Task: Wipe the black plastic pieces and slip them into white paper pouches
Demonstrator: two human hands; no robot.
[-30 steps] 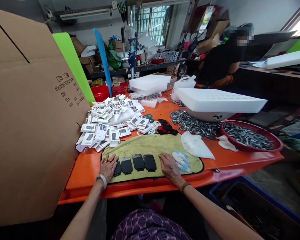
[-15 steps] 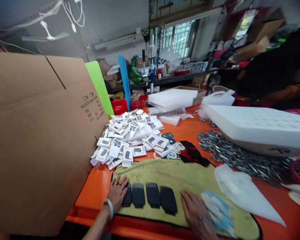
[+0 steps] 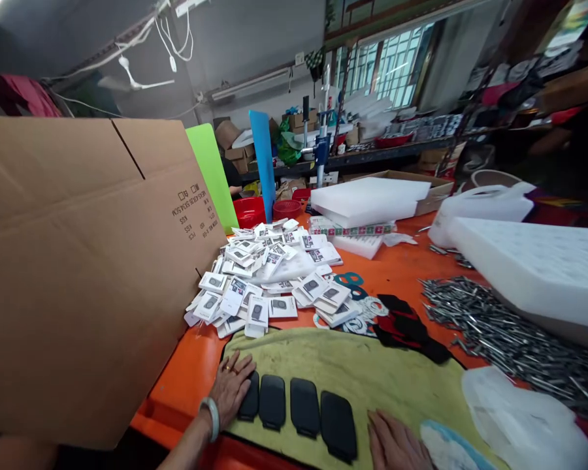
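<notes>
Lest they be scuffed, presumably, black cases [image 3: 304,406] are laid on yellow cloth [image 3: 367,369], overlapped at nine o'clock by the wide left hand [image 3: 230,388]; at four, the right hand [image 3: 400,444] is flattened.

Saw an orange tabletop [image 3: 392,267] with a yellow-green cloth [image 3: 392,378] spread along its near edge. Noted a loose heap of small white boxes [image 3: 257,312] behind the cloth's left part, tilted and lying over one another. Found flat teal rings [image 3: 349,285] and white rings [image 3: 375,307] just right of the heap, then black-and-red fabric [image 3: 406,326] overlapping the cloth's far edge. Saw thin metal rods [image 3: 514,333] scattered thickly to the right, white plastic [image 3: 519,405] nearer the front, and a white foam block [image 3: 360,247] farther back.
</notes>
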